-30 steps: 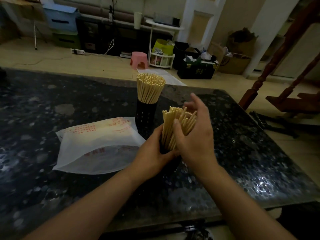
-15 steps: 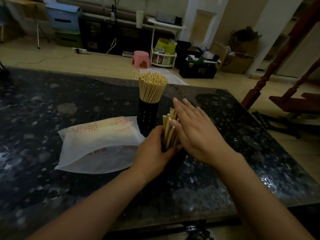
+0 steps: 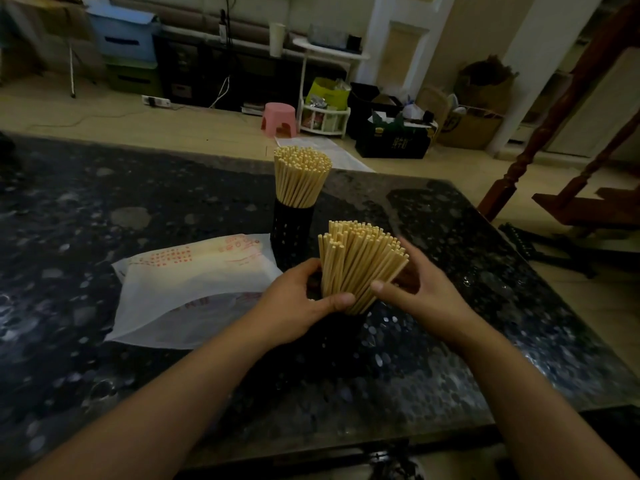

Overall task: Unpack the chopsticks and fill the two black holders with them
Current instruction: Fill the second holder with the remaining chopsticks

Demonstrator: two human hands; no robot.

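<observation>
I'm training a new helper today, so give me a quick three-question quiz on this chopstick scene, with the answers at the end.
1. True or false: the far black holder already has chopsticks standing in it.
2. Which hand grips the near bundle of chopsticks at its base: A) the left hand, B) the right hand?
3. What lies on the dark stone table to the left of the holders?

Key
1. True.
2. A; the left thumb wraps the base, and the right hand's fingers are spread at the bundle's side.
3. The white plastic bag with red print.
</observation>
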